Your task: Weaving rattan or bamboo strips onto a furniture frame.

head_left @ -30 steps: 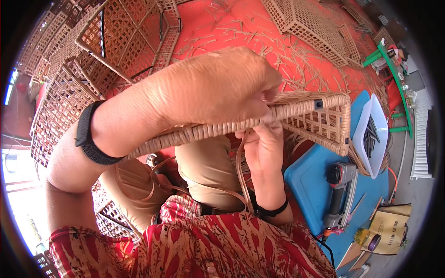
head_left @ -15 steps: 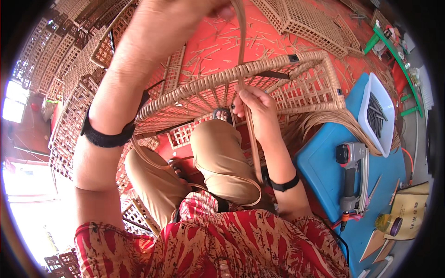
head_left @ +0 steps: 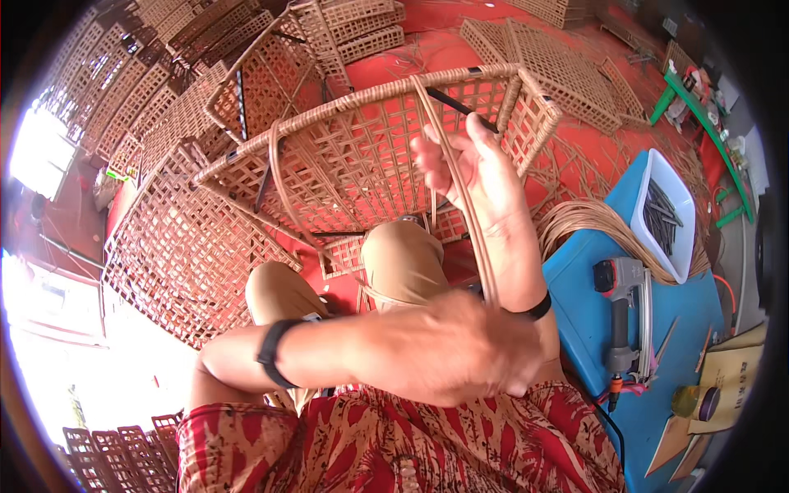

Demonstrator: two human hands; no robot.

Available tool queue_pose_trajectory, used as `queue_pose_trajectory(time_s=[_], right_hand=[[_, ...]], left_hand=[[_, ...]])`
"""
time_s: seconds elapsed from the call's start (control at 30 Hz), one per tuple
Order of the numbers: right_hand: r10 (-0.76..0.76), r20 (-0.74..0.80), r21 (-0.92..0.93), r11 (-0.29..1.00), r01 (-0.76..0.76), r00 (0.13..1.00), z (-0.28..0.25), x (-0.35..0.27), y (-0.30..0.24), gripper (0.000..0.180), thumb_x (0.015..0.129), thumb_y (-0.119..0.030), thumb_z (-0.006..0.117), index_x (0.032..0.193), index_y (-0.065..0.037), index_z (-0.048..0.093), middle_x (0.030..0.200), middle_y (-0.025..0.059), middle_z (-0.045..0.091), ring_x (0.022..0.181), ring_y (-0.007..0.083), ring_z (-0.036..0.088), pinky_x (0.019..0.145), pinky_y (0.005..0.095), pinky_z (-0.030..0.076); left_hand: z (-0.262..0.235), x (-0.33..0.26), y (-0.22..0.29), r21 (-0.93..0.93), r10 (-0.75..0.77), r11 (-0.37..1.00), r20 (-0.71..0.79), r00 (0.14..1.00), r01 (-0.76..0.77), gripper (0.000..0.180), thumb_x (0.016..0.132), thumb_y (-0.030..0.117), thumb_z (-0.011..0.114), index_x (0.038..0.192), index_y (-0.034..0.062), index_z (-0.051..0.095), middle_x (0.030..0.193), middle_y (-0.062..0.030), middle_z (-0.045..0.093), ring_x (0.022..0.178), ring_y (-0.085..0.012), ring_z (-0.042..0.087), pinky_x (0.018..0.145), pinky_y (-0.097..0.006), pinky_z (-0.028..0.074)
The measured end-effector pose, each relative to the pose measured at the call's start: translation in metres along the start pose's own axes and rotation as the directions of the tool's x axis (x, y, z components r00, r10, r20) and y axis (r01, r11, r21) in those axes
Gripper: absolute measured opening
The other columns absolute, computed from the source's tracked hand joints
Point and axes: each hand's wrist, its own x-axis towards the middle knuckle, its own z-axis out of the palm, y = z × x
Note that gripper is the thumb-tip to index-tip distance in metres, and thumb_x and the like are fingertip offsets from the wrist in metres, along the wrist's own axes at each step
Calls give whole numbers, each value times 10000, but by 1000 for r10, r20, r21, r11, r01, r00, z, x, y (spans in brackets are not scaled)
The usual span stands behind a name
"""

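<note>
My right hand (head_left: 481, 177) is up at the frame (head_left: 370, 156), fingers loosely apart, thumb and forefinger pinching the rattan strand (head_left: 472, 222) just below the frame's top rim. My left hand (head_left: 456, 349) is down near my chest, well below the frame, blurred; it seems to be closing round the strand's lower end, but I can't tell how tight. The strand is running taut btwn the two hands and looping over the rim.

Progress, as I judge it: lattice and most of the rim wrapping are looking done; dark metal is still showing bare at the top right corner and in spots on the left side, so wrapping is left there.

Right forearm is rising steeply toward the frame; left forearm is crossing in front of my body. The frame is leaning on my knees (head_left: 403, 259), and the staple gun (head_left: 625, 316) is lying on a blue box (head_left: 588, 316) right of it.
</note>
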Motion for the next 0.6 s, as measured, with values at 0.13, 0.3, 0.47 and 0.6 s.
queue_pose_trajectory(time_s=[0.13, 0.3, 0.47, 0.6], right_hand=[[139, 55, 217, 965, -148, 989, -5, 1, -3, 265, 958, -157, 566, 1159, 15, 578, 704, 7, 512, 510, 38, 374, 403, 187, 312], [-210, -213, -502, 861, 77, 954, -23, -45, 46, 300, 963, -251, 535, 1131, -14, 609, 621, -36, 460, 443, 18, 326, 391, 176, 219], [-287, -311, -768, 637, -62, 906, -92, -119, 97, 281, 989, -295, 511, 1043, -48, 633, 579, -30, 466, 482, 36, 388, 438, 204, 292], [-364, -472, -879, 266, -396, 803, -185, -215, 137, 365, 982, -337, 518, 999, 6, 641, 687, 71, 594, 661, 197, 579, 616, 366, 439]], left_hand=[[29, -29, -1, 1, -167, 985, 178, 970, 170, 87, 891, 69, 589, 944, 2, 571, 951, -137, 589, 870, -313, 602, 744, -402, 494], [-99, -107, -40, 648, 156, 376, -749, 644, 662, 225, 885, 207, 581, 1049, 60, 625, 1027, -147, 609, 929, -295, 604, 758, -397, 491], [-183, -214, -83, 231, -152, -176, -967, 205, 957, 561, 963, 536, 353, 1102, 91, 666, 1086, -203, 638, 1068, -359, 585, 895, -474, 451], [-202, -234, -109, 275, -227, -104, -942, 247, 956, 737, 957, 615, 198, 971, 98, 722, 933, -222, 684, 930, -383, 651, 845, -501, 460]])
